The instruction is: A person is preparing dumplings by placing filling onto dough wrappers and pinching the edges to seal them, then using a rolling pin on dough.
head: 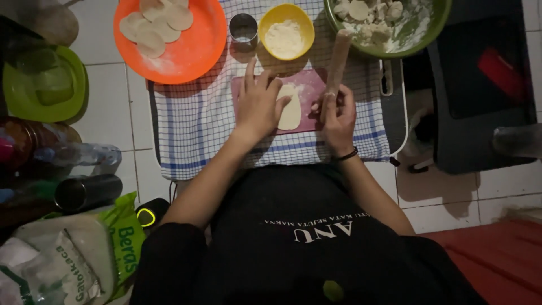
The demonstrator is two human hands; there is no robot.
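Observation:
My left hand rests flat on a pink board, its fingers touching the left edge of a pale oval of flattened dough. My right hand grips the lower end of a wooden rolling pin, which stands tilted up and away just right of the dough. The board lies on a checked blue and white cloth.
An orange plate with several dough rounds sits at the back left. Beside it stand a small metal cup, a yellow bowl of flour and a green bowl of dough lumps. Bottles, bags and a green lid crowd the left.

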